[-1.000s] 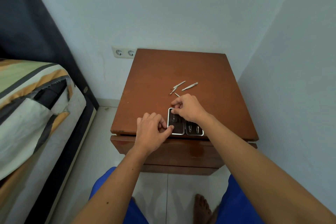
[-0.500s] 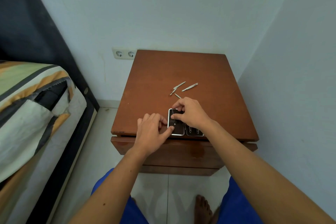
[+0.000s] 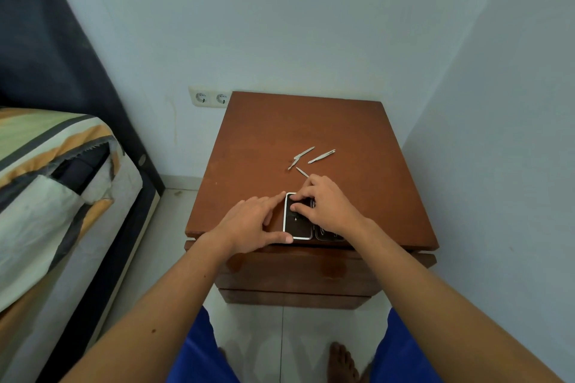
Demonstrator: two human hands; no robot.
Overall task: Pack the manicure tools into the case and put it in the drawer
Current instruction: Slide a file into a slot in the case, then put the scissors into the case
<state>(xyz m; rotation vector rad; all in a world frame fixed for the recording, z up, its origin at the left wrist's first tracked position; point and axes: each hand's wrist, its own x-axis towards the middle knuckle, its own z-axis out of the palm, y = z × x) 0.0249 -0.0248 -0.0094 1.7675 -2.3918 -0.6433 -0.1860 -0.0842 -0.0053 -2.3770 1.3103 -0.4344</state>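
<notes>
Here, hands (image 3: 289,214) pressing open dark silver-rimmed case (image 3: 297,224), slim metal tools (image 3: 311,157) beyond

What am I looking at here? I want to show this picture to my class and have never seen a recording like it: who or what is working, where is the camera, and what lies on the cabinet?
No machine works here: a person does, with bare hands. The camera sits on the person's head, looking forward and down, so you see their own arms, blue shorts and a bare foot. The wooden bedside cabinet carries an open manicure case near its front edge. The left hand steadies the case's left side; the right hand presses its fingertips into the case, apparently seating a tool. Neither hand lifts anything. Behind the hands, three loose metal tools lie unpacked. A bed stands on the left.
</notes>
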